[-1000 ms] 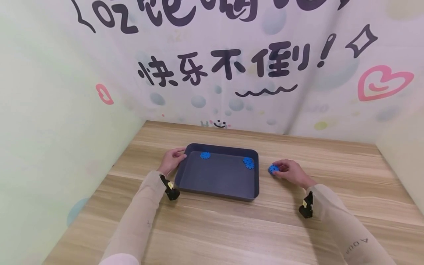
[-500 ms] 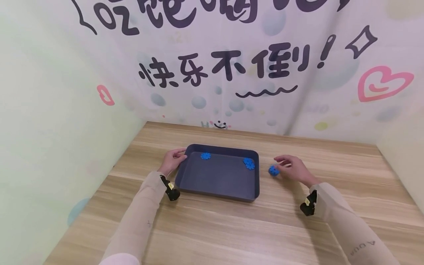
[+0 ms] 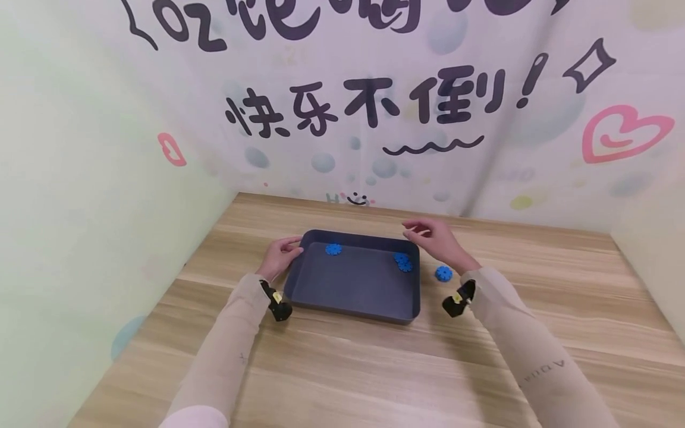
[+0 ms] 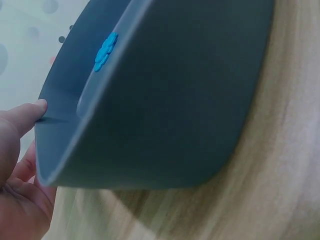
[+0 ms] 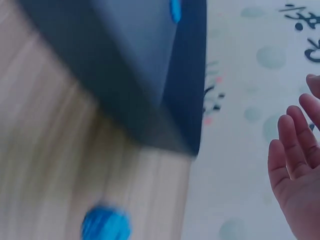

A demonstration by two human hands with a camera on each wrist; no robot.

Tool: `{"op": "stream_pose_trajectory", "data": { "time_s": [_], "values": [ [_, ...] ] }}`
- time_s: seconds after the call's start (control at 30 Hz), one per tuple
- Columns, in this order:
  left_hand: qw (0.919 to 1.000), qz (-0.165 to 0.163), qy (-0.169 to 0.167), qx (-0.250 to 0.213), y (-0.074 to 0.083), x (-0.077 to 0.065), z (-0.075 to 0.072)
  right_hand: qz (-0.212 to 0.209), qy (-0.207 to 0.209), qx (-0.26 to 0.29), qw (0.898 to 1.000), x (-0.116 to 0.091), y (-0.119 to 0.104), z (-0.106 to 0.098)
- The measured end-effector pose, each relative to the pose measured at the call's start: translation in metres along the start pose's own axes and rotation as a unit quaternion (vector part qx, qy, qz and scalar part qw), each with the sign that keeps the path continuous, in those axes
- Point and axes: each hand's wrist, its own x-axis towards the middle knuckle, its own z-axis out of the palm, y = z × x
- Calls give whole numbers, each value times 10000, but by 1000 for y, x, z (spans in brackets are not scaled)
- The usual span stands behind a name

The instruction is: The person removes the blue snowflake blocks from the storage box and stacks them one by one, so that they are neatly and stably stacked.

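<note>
A dark rectangular tray [image 3: 353, 282] stands on the wooden table, its left rim pinched between the thumb and fingers of my left hand [image 3: 278, 257]. In the left wrist view, the thumb [image 4: 31, 114] lies over the tray wall. Inside the tray, a blue notched disc [image 3: 333, 249] lies at the back left, and two overlapping blue discs [image 3: 404, 263] lie near the right wall. Beyond the tray's right side, on the wood, is another blue notched piece [image 3: 443, 273]. My right hand [image 3: 436, 241] holds nothing; its fingers reach toward the tray's back right corner.
The wooden table [image 3: 342, 374] meets a white printed cloth wall [image 3: 299, 172] at the back. Pale walls close in both sides. A black wrist camera [image 3: 459, 300] sits on the right sleeve, another camera [image 3: 277, 306] on the left.
My right hand has let go of the blue notched piece right of the tray and moved up and left to the tray's back right corner. My left hand stays on the tray.
</note>
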Motion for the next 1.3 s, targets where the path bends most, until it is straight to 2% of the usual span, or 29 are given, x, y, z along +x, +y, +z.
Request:
{"op": "stream_pose_trajectory", "data": {
  "time_s": [0.1, 0.27, 0.47, 0.63, 0.8, 1.1, 1.3],
  "values": [
    [10000, -72, 15, -46, 0, -1, 0, -53, -12, 84, 10000, 15, -9, 15],
    [9999, 54, 38, -83, -1, -1, -1, -8, -135, 295, 9995, 34, -17, 42],
    [9999, 38, 28, -113, -3, 0, -1, -184, -325, 294, 9989, 46, -21, 70],
    [9998, 169, 95, -24, -3, 0, -1, -389, -696, 290, 9964, 55, -15, 89],
    [9998, 154, 130, -69, -2, -1, 0, -104, -901, 225, 9956, 61, -10, 103],
    [9997, 180, 139, -48, -2, 0, 2, 365, -1576, -263, 9865, 58, -21, 124],
    [9997, 168, 177, -35, -3, 0, 1, 687, -1635, -410, 9833, 60, -17, 133]
  ]
}}
